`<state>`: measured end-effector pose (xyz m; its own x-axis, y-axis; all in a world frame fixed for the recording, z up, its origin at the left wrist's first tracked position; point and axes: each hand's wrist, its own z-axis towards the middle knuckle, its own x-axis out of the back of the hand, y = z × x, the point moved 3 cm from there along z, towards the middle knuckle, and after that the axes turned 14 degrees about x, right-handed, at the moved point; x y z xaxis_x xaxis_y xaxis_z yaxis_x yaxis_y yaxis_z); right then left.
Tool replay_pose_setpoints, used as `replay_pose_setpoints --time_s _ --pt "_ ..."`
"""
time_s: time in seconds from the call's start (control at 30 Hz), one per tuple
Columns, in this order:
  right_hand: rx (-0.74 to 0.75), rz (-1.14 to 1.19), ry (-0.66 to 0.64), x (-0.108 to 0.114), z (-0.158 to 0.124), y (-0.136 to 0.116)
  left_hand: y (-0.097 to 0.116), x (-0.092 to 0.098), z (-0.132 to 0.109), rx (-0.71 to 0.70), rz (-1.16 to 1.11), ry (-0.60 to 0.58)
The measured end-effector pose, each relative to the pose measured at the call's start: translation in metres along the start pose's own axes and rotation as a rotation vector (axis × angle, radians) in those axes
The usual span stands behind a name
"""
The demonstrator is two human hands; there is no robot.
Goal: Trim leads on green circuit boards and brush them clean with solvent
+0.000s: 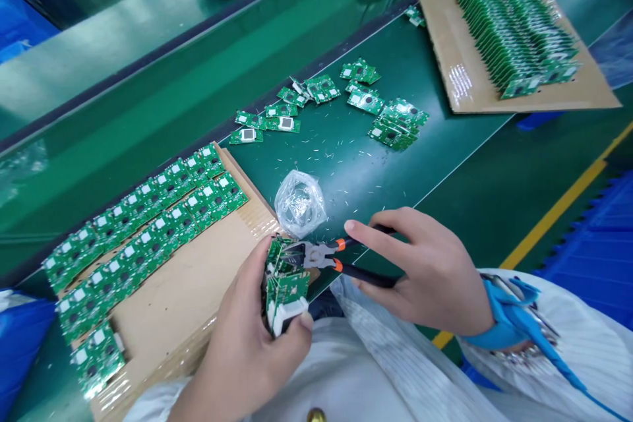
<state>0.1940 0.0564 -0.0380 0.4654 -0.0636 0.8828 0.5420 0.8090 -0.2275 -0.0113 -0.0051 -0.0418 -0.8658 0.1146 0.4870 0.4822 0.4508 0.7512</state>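
Note:
My left hand [247, 336] grips a few green circuit boards [291, 287] in a small stack, one with a white part at its lower edge. In my right hand [430, 270] are diagonal cutters [316, 254] with black and orange handles. The cutters' jaws lie at the upper edge of the held boards; their tips are partly hidden there. A blue strap [499, 313] circles my right wrist. Just beyond the boards stands a clear plastic-wrapped cup [300, 204] with small clippings in it.
Boards [163, 231] lie in rows on cardboard [182, 310] at left. Loose boards [363, 100] and scattered clippings [341, 158] are on the green bench. At upper right, another cardboard sheet [455, 72] bears boards standing close together [514, 33].

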Motion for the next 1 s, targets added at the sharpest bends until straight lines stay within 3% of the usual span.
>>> replay_pose_setpoints --time_s 0.27,0.5,0.77,0.87,1.0 --pt "0.028 -0.087 0.045 -0.001 0.002 -0.003 0.006 -0.002 0.000 0.020 -0.053 -0.053" --pt "-0.012 0.004 -0.004 -0.004 0.001 -0.003 0.009 -0.002 0.003 0.115 -0.040 -0.044" --pt "-0.243 0.286 -0.292 -0.001 0.006 0.008 0.020 -0.004 0.026 0.350 -0.148 -0.333" --pt "-0.214 0.234 -0.247 0.004 0.006 0.015 0.014 -0.004 0.026 0.322 -0.169 -0.343" --pt "-0.069 0.047 -0.167 0.005 0.002 0.020 0.002 -0.004 0.017 0.164 -0.232 -0.293"
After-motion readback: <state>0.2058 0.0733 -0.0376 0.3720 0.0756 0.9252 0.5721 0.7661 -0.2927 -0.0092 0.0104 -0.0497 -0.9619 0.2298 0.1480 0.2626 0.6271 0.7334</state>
